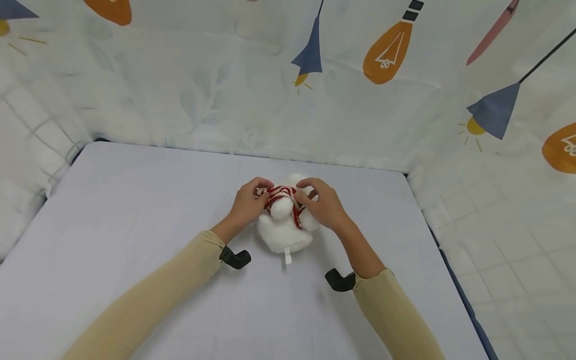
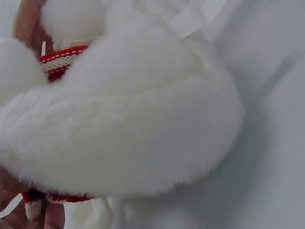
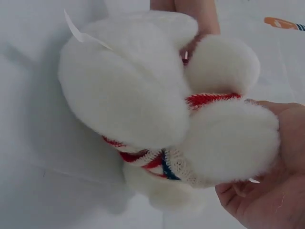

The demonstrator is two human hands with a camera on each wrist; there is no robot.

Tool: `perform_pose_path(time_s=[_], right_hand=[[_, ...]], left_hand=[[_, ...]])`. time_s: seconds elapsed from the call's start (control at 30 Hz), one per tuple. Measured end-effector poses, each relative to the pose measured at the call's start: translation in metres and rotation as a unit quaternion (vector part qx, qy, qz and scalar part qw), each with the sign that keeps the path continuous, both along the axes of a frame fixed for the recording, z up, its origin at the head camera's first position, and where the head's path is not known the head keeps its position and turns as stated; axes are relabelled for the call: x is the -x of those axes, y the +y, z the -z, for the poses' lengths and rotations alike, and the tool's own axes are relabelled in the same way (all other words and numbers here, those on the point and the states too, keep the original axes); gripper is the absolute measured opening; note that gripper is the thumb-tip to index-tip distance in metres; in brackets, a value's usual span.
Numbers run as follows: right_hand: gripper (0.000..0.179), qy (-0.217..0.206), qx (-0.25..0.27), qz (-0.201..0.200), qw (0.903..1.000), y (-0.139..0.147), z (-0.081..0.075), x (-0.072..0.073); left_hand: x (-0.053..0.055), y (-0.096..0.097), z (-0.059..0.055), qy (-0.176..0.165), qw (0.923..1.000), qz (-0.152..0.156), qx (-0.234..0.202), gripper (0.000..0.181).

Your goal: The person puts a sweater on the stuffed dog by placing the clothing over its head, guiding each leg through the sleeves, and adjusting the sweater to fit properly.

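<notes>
A fluffy white plush toy point(image 1: 285, 237) lies on the table with its rounded end and small white tag point(image 1: 288, 255) toward me. Red-and-white striped knit point(image 1: 283, 190) wraps its middle, and the right wrist view adds a dark blue stripe. At the left edge of this knit, my left hand point(image 1: 245, 200) pinches between thumb and fingers. My right hand point(image 1: 326, 205) grips the opposite edge, thumb on top. White fur point(image 2: 124, 129) fills most of the left wrist view and hides much of the fingers. The toy's far end is partly hidden behind the hands.
A white-covered table point(image 1: 148, 200) extends around the toy. Behind it hangs a pale curtain point(image 1: 261, 110) printed with lamps and bulbs, continuing along the right side. On the left stands a wire grid point(image 1: 45, 125) behind pale sheeting. A black wrist mount point(image 1: 236, 258) sits at my left cuff.
</notes>
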State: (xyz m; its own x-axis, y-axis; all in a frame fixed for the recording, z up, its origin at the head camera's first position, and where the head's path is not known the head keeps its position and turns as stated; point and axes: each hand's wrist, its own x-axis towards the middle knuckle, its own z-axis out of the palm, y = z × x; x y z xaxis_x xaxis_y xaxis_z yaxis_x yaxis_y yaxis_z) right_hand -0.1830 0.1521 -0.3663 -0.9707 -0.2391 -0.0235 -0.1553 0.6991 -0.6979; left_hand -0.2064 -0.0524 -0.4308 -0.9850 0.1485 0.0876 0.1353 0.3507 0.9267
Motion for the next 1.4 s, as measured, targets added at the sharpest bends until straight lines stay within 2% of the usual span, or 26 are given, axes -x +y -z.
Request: perform_pose_path(time_s=[0.13, 0.23, 0.3, 0.53, 0.67, 0.83, 0.9, 1.03, 1.13, 1.23, 1.3, 1.4], right_hand=[[0.040, -0.030, -0.010, -0.021, 0.9993, -0.007, -0.001, 0.003], [0.043, -0.041, -0.021, -0.020, 0.9988, -0.011, -0.001, 0.004], [0.045, -0.047, -0.034, -0.014, 0.9982, -0.013, -0.001, 0.005], [0.051, -0.093, -0.092, 0.023, 0.9912, -0.015, 0.000, 0.002], [0.043, -0.095, -0.111, 0.033, 0.9888, -0.011, 0.004, 0.000], [0.043, -0.096, -0.074, 0.024, 0.9923, -0.007, 0.008, -0.003], [0.045, -0.085, -0.048, 0.033, 0.9947, -0.006, 0.010, -0.003], [0.043, -0.057, 0.009, 0.058, 0.9966, -0.005, 0.010, -0.005], [0.041, -0.062, 0.068, 0.043, 0.9948, -0.005, 0.007, -0.007], [0.039, -0.073, 0.121, 0.022, 0.9897, -0.007, 0.004, -0.008], [0.038, -0.069, 0.134, 0.025, 0.9883, -0.007, 0.003, -0.007], [0.038, -0.061, 0.132, 0.044, 0.9883, -0.007, 0.004, -0.006]], left_hand=[[0.002, 0.001, -0.008, -0.001, 0.9990, 0.003, -0.045, 0.021], [0.004, 0.002, -0.013, 0.002, 0.9965, 0.001, -0.084, 0.020], [0.005, 0.002, -0.016, 0.001, 0.9959, -0.001, -0.090, 0.020], [-0.002, 0.001, -0.013, -0.027, 0.9991, -0.009, -0.032, 0.019], [-0.012, 0.003, -0.008, -0.057, 0.9983, -0.014, 0.002, 0.022], [-0.021, 0.006, -0.006, -0.124, 0.9918, -0.009, 0.028, 0.031], [-0.022, 0.005, -0.007, -0.134, 0.9907, -0.003, 0.023, 0.034], [-0.020, 0.004, -0.015, -0.104, 0.9944, 0.018, 0.007, 0.030], [-0.017, 0.004, -0.021, -0.062, 0.9972, 0.042, 0.005, 0.022], [-0.015, 0.004, -0.025, -0.027, 0.9983, 0.051, 0.009, 0.015], [-0.014, 0.004, -0.028, -0.008, 0.9990, 0.043, 0.005, 0.015], [-0.016, 0.004, -0.037, 0.016, 0.9985, 0.039, -0.034, 0.018]])
